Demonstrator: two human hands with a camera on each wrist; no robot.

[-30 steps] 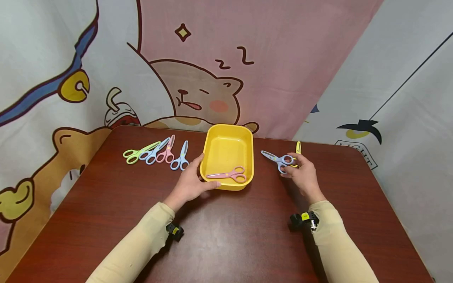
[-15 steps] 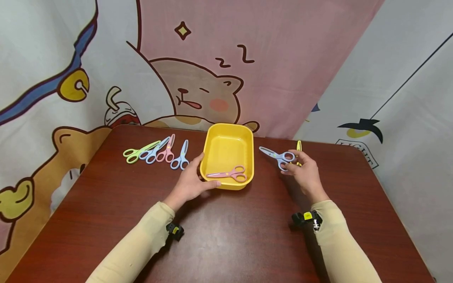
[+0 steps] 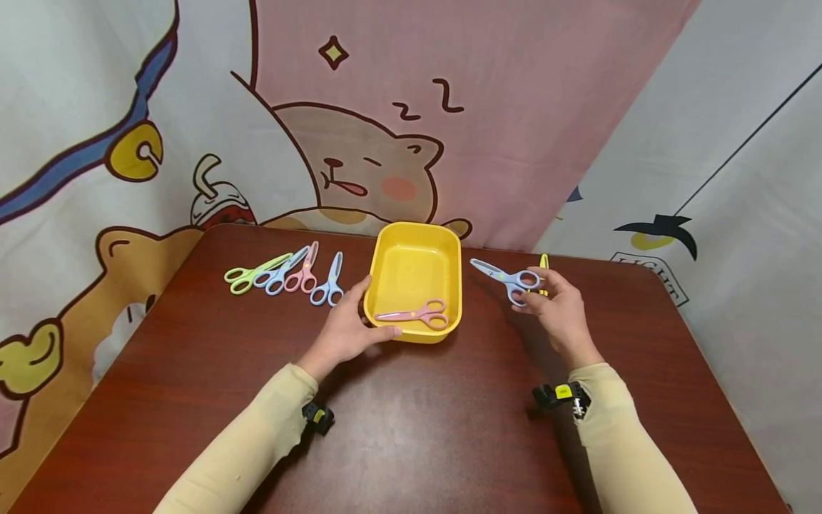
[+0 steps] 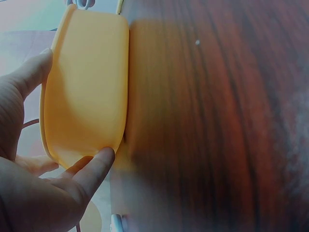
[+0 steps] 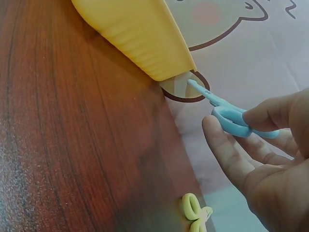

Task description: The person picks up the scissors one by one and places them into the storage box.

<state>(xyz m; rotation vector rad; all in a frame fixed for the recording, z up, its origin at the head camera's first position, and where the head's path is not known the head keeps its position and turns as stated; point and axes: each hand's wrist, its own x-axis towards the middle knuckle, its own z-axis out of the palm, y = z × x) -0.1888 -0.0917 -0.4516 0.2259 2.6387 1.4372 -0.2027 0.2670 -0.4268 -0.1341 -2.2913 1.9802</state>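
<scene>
Gripping the near-left corner of the tray (image 3: 414, 268), the left hand (image 3: 347, 325) had its thumb on the near wall by the rim and its fingers bent around the side. The right hand (image 3: 559, 314) pinched a handle loop of the blue scissors (image 3: 503, 277) between thumb and fingers; the scissors were raised off the bench (image 3: 411, 442), blades toward the tray, right of it and apart.

Tray: yellow, smooth, plastic-looking, a deep rounded rectangle. Scissors: rounded tips, smooth loops, a small yellow dot at the pivot. Bench: red-brown wood grain with a glossy patch.

Writing: "LIGHT" and two Z shapes printed on the creased fabric curtain (image 3: 526, 107). Dark print on the blue blade and on the yellow label (image 3: 563, 391) of the right wrist unit was too small to read.

Surroundings: pink scissors (image 3: 420, 313) lay inside the tray at its near end. Yellow scissors (image 3: 544, 262) lay on the bench, partly hidden by the right hand. To the left lay green scissors (image 3: 260, 270), second blue scissors (image 3: 285, 270), second pink scissors (image 3: 305, 268) and third blue scissors (image 3: 331, 279), the last just beside the left hand.
</scene>
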